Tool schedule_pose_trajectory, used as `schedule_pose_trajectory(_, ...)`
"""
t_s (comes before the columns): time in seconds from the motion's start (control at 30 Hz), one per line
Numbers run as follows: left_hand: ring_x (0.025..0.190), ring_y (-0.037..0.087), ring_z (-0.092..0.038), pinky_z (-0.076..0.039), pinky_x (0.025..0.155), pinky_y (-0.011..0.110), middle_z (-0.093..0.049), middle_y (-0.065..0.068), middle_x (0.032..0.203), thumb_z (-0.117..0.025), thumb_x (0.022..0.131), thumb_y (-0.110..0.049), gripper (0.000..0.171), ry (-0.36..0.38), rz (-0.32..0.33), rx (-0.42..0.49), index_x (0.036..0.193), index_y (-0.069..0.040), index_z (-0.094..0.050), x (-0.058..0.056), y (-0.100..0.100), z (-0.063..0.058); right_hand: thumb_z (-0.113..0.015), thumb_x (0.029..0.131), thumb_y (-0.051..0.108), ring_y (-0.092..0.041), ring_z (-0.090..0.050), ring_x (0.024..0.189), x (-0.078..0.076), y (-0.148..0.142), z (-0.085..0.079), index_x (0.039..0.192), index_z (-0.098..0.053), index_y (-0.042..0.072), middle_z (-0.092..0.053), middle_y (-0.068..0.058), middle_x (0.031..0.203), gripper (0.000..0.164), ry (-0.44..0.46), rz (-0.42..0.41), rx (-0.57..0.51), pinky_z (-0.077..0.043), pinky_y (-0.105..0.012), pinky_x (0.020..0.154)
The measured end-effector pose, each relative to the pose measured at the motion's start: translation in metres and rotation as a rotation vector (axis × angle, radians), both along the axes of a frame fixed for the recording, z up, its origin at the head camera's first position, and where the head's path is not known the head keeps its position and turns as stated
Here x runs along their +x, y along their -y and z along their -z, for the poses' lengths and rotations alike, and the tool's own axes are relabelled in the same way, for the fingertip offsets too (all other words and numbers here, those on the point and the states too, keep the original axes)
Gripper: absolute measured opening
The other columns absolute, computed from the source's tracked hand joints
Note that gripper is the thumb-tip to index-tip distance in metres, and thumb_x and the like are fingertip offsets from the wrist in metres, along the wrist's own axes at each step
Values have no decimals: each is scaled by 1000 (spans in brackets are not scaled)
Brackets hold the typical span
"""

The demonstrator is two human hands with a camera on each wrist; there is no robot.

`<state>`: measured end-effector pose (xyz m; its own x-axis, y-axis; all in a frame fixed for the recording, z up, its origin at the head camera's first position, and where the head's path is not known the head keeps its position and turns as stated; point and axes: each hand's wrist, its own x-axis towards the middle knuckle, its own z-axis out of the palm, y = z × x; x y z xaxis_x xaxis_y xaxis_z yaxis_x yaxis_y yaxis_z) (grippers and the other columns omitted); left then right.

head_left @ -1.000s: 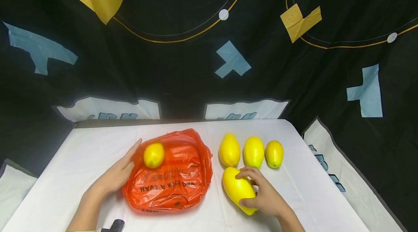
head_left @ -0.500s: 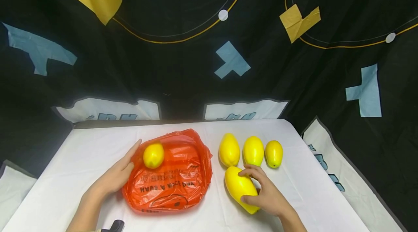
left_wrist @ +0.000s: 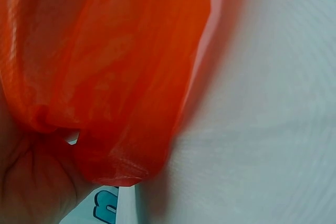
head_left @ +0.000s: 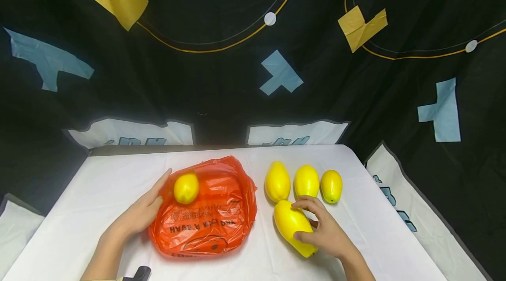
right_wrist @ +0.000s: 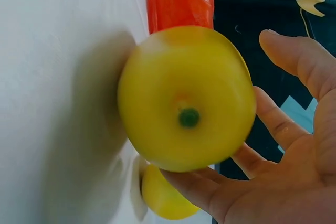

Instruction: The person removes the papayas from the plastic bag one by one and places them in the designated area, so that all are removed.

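A red plastic bag (head_left: 213, 237) with printed lettering lies on the white table. A small round yellow fruit (head_left: 186, 188) shows at its upper left part. My left hand (head_left: 140, 210) rests against the bag's left side, its visible finger straight; in the left wrist view the bag hides most of the fingers. Right of the bag, my right hand (head_left: 326, 228) holds a large oblong yellow fruit (head_left: 290, 224), papaya-like, fingers over its far side and thumb near its close end. The right wrist view shows the rounded end of this fruit (right_wrist: 184, 87) with a green stem spot.
Behind the held fruit stand three smaller yellow fruits in a row: a left one (head_left: 277, 181), a middle one (head_left: 307, 181) and a right one (head_left: 331, 186). A black backdrop (head_left: 221, 96) hangs beyond the table (head_left: 395, 250).
My right hand and the large yellow fruit have shifted slightly to the right and away from me. The left hand and the bag have stayed in place.
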<state>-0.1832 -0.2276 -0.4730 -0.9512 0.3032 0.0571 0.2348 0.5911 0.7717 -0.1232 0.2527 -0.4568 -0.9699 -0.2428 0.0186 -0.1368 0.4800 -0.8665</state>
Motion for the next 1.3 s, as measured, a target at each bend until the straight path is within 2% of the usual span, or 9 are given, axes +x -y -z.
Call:
schedule_pose_trajectory(0.13,141,50,-16,-18,108,69,-12,20,160,-35,102,-6,69,8,-4,0,158,-31,-5,1,-1,-1,-85,72,15,-33,-40,130,0,-1,-7,124,-61,25,-39,-8,145,58,-29,-15,-8,-42,-61,100)
schedule_pose_trajectory(0.4,141,50,-17,-18,108,69,-13,21,160,-35,101,-5,69,2,-6,-1,158,-30,-5,1,-2,-1,-86,72,13,-36,-46,123,-8,-2,-21,127,-57,31,-48,2,135,65,-115,4,19,-45,-55,100)
schedule_pose_trajectory(0.67,141,50,-16,-17,109,69,-12,21,160,-35,102,-6,69,3,-1,5,158,-31,-5,1,-1,0,-85,73,12,-36,-50,123,-19,6,-33,132,-53,32,-50,-5,138,70,-192,12,-10,-46,-51,101)
schedule_pose_trajectory(0.93,141,50,-16,-17,108,69,-13,21,160,-36,102,-6,69,-2,0,5,158,-31,-5,0,-1,0,-85,73,16,-30,-51,124,-30,19,-51,134,-52,31,-49,3,139,71,-265,5,-46,-44,-49,103)
schedule_pose_trajectory(1.13,141,50,-16,-17,108,69,-12,20,160,-36,102,-7,68,0,1,9,158,-31,-5,0,-1,1,-84,71,14,-27,-52,123,-38,31,-62,134,-53,33,-50,3,140,73,-286,7,-41,-44,-47,104)
schedule_pose_trajectory(1.3,142,49,-14,-16,109,69,-11,19,160,-36,101,-5,68,-5,9,16,158,-28,-5,0,-1,2,-84,70,11,-25,-51,124,-44,41,-72,134,-53,32,-51,8,138,74,-294,0,-33,-44,-45,104)
